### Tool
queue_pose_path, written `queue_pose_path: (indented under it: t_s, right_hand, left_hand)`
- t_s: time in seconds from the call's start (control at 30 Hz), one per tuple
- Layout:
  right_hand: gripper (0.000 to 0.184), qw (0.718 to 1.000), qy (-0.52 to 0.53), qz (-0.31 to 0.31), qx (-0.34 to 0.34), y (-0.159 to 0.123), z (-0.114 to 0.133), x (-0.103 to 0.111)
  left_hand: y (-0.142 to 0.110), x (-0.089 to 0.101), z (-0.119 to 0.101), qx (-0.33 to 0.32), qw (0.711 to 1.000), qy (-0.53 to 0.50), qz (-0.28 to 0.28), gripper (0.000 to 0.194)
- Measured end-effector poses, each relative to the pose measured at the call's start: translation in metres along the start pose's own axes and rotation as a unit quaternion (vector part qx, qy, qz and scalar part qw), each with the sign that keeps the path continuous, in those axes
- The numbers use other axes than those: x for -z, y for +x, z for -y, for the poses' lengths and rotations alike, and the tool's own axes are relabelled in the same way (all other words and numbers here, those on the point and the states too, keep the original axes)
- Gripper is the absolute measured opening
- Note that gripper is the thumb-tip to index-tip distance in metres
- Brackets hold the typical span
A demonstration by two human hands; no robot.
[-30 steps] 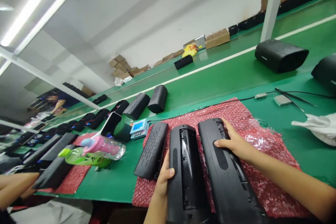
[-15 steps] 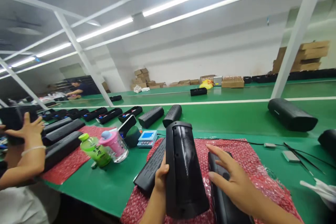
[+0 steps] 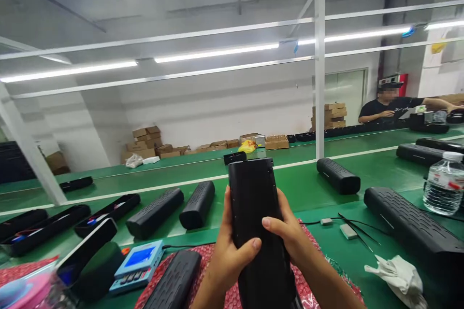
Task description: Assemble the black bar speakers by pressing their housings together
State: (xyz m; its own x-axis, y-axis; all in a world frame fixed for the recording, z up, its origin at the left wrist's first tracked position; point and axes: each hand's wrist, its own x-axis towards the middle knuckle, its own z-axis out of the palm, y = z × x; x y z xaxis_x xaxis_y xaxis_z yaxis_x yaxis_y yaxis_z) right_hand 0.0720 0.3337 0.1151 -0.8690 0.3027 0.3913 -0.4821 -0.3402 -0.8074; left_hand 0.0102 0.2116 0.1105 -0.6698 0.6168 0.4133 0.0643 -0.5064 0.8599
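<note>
A black oblong speaker casing (image 3: 253, 198) stands tilted upright in front of me, its smooth side facing me. My left hand (image 3: 232, 258) wraps its left edge, the thumb lying across the front. On the opposite edge, my right hand (image 3: 290, 229) grips it, thumb also on the front. Below lies red bubble wrap (image 3: 206, 253), partly hidden by my hands and the casing. Left of my left hand, another black casing (image 3: 176, 277) with a dimpled pattern rests on the wrap. A small light-blue device (image 3: 139, 263) with a lit screen sits beyond it.
Open casings (image 3: 108, 215) with wires inside lie at left, near a propped phone (image 3: 89, 246). Two closed casings (image 3: 197, 205) stand ahead. To the right are a large casing (image 3: 413, 222), a crumpled white bag (image 3: 397, 275) and a water bottle (image 3: 444, 183). A person (image 3: 387, 106) works at far right.
The view has swung right. My right hand, open and apart from the casing before, now grips its right edge. The casing has turned from its glossy patterned face to a plain one.
</note>
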Motion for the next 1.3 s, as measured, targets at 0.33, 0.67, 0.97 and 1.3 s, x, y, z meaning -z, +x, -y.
queue_pose_path:
  t_s: [0.33,0.67,0.97,1.3]
  right_hand:
    - [0.053,0.998,0.037,-0.045,-0.025,0.004,-0.022,0.003]
    - [0.084,0.998,-0.024,0.057,-0.017,-0.006,-0.011,-0.005]
    - [0.097,0.994,-0.069,0.087,-0.014,-0.020,-0.002,-0.011]
    - [0.093,0.998,-0.030,0.060,0.002,-0.013,-0.018,-0.012]
  left_hand:
    - [0.001,0.022,0.014,-0.056,0.990,0.127,-0.001,0.099]
    - [-0.007,0.014,-0.012,-0.092,0.992,0.086,0.018,0.090]
    - [-0.008,0.013,-0.023,-0.079,0.997,0.021,0.007,0.095]
    - [-0.007,0.020,-0.012,-0.072,0.994,0.045,0.064,0.089]
